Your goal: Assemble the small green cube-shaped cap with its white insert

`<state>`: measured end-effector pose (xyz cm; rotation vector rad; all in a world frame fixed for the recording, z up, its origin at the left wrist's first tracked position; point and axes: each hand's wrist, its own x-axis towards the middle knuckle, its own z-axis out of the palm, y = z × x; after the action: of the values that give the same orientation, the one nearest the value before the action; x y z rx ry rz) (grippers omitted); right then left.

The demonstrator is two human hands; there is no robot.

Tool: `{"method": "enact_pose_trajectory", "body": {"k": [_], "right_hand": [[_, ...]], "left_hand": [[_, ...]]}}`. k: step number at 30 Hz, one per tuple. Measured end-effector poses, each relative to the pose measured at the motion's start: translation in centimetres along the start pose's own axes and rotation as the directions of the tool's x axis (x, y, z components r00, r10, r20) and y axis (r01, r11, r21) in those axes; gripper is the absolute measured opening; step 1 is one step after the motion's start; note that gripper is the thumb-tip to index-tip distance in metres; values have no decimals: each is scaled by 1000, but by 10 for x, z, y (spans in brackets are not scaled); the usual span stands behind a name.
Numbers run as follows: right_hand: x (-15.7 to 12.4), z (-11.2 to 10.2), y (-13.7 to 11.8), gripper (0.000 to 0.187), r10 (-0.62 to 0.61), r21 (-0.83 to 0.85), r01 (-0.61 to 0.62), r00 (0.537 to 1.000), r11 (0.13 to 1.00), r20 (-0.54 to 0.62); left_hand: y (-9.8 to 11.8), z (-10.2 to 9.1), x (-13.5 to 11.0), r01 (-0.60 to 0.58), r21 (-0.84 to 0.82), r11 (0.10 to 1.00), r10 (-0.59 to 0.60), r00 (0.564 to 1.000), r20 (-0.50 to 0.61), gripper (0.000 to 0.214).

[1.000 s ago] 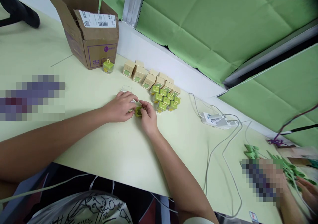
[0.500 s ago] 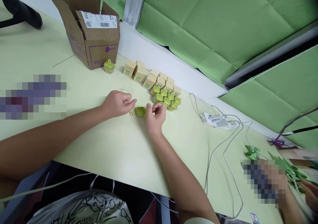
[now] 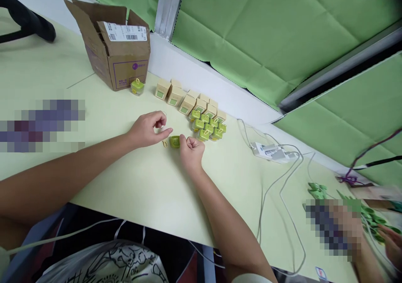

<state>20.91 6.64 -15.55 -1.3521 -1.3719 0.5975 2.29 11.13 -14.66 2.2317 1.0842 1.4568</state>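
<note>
A: How would you handle that green lid point(image 3: 175, 142) well?

B: I'd steady it by its rim with one thumb and fingertip, lightly, and leave the other hand free for fine work. It looks small and smooth, so a hard pinch at one corner could make it skid on the desk point(image 3: 147, 186).

A: And the yellow loop point(image 3: 165, 144)?

B: I'd mind it most. It's thin, and a careless sweep could flick it away. Best taken between fingertip and thumb, with the wrist kept off it.

A: How do the hands stand?

B: The left hand point(image 3: 147, 129) is loosely curled, a gap between thumb and fingers, with nothing seen in it. The right hand point(image 3: 192, 154) has its fingers folded in; I can't tell whether anything is tucked inside.

A: Where's the lid, then?

B: On the desk between the two, just beside the right thumb; whether they touch, I can't tell. The loop lies just left of the lid, near the left thumb. The green-topped tubs point(image 3: 208, 128) stand beyond the right hand.
</note>
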Motion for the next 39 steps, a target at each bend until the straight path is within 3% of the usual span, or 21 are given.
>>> {"method": "enact_pose_trajectory", "body": {"k": [9, 13, 19, 24, 27, 31, 34, 39], "right_hand": [[-1, -1, 6, 53, -36, -55, 37, 999, 998, 21], [-1, 0, 9, 54, -48, -61, 49, 999, 997, 22], [2, 0, 15, 54, -67, -61, 68, 998, 996, 17], [3, -1, 17, 52, -74, -46, 75, 997, 996, 13], [5, -1, 19, 52, -69, -51, 69, 998, 996, 5], [7, -1, 21, 51, -58, -62, 58, 998, 996, 3], [7, -1, 21, 51, -58, -77, 59, 998, 995, 8], [6, -1, 21, 51, -47, -74, 48, 999, 996, 13]], "left_hand": [[4, -3, 2, -105, -72, 992, 102, 994, -45, 25], [7, -2, 0, -94, -34, 995, 92, 995, -49, 43], [8, 5, -6, -14, -32, 999, 19, 986, 168, 52], [4, 2, -8, -117, 190, 975, 49, 943, 331, 45], [4, -3, -5, -133, 342, 930, -33, 898, 439, 39], [6, -5, -2, -184, 462, 868, -135, 807, 575, 39], [8, -3, -2, -156, 469, 869, -190, 770, 609, 37], [9, -1, -3, -72, 460, 885, -242, 773, 587, 31]]}}
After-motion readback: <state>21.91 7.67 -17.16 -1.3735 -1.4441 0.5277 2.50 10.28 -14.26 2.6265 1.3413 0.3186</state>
